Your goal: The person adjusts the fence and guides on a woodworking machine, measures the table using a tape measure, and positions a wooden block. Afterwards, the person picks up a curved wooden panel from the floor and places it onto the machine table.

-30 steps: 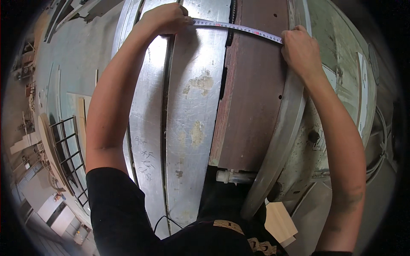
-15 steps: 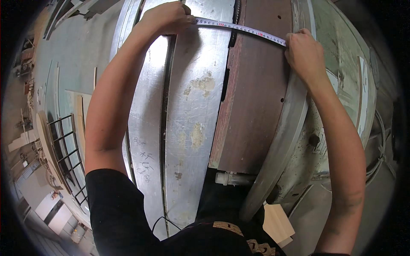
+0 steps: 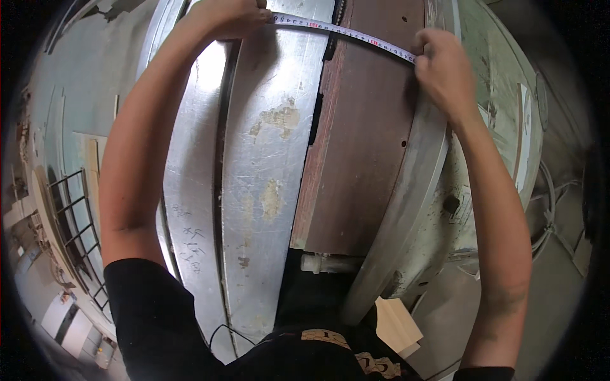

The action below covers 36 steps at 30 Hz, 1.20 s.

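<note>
A white tape measure (image 3: pixel 343 32) is stretched crosswise between my hands near the top of the view. My left hand (image 3: pixel 232 18) is closed on its left end, above the scratched silver metal bed (image 3: pixel 254 159). At the other end my right hand (image 3: pixel 445 66) grips the tape with bent fingers, over the far edge of the brown board (image 3: pixel 362 146) beside a grey metal rail (image 3: pixel 406 209). Between the hands the tape crosses the metal and the board in a slight sag. Whatever part of the tape lies inside my fingers is hidden.
A pale green machine body (image 3: pixel 502 114) lies to the right, with cables (image 3: pixel 545 209) beyond it. A white pipe end (image 3: pixel 314 263) sticks out below the board. On the left are a black metal grid (image 3: pixel 76 222) and wooden strips. A light wooden piece (image 3: pixel 397 324) lies low down.
The whole scene has shifted a little left and up in the view. Both hands still hold the tape stretched, and the right hand's fingers have lifted slightly.
</note>
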Each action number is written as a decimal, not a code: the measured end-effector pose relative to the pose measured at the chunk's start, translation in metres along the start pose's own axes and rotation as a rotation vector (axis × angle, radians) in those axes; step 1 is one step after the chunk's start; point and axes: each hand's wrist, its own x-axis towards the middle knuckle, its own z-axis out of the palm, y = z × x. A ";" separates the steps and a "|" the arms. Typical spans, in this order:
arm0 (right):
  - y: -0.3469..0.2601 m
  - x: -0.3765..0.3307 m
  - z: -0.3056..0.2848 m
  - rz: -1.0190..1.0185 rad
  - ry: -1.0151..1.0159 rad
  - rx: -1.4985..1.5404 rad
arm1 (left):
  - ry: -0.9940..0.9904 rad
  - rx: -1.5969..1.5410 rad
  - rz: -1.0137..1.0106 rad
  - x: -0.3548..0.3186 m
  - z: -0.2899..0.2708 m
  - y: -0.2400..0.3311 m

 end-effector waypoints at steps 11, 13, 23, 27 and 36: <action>0.017 -0.003 0.004 0.096 0.196 0.201 | -0.025 0.100 0.151 -0.001 0.001 -0.006; 0.020 -0.004 0.005 0.072 0.165 0.118 | -0.063 0.107 0.126 -0.006 -0.005 0.004; -0.009 -0.006 -0.011 0.039 -0.136 -0.197 | -0.044 0.001 -0.021 -0.007 -0.007 0.013; -0.019 -0.004 -0.018 0.072 -0.191 -0.253 | -0.077 0.054 0.045 -0.002 -0.005 0.006; -0.020 -0.003 -0.016 0.108 -0.235 -0.262 | -0.018 0.106 -0.014 0.001 -0.004 0.012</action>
